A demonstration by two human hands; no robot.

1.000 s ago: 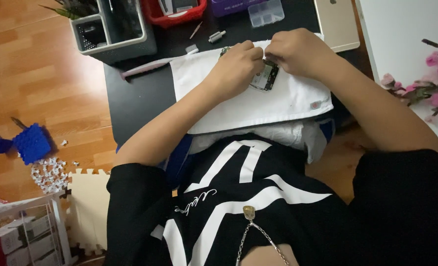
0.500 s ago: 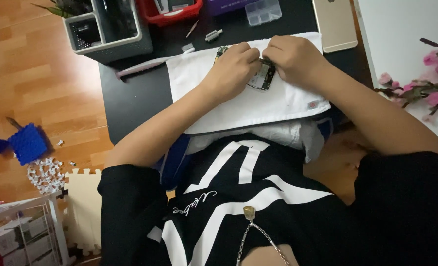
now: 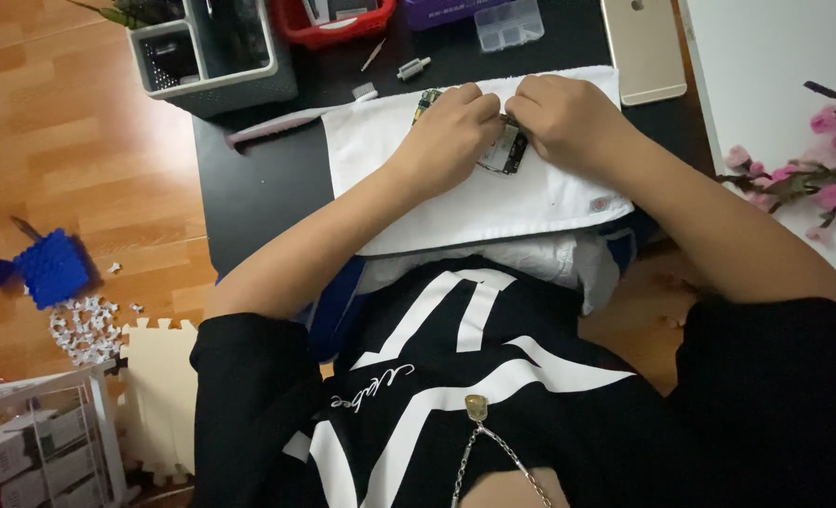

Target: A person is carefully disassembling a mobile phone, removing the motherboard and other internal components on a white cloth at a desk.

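Both pinching one small circuit board (image 3: 504, 150) over white cloth (image 3: 493, 202): left hand (image 3: 456, 127) at nine o'clock, right hand (image 3: 561, 115) at three.

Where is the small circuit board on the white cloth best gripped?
Probably by its bare near end, from the person's side: the circuit board lies flat on the white cloth, with the left hand and right hand covering its far part.

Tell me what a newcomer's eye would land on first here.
Both hands meet mid-desk: the left hand and right hand pinch a small circuit board over a white cloth spread on the black desk. Next come the gold smartphone lying face down at the far edge, and the pink blossom sprig at right.
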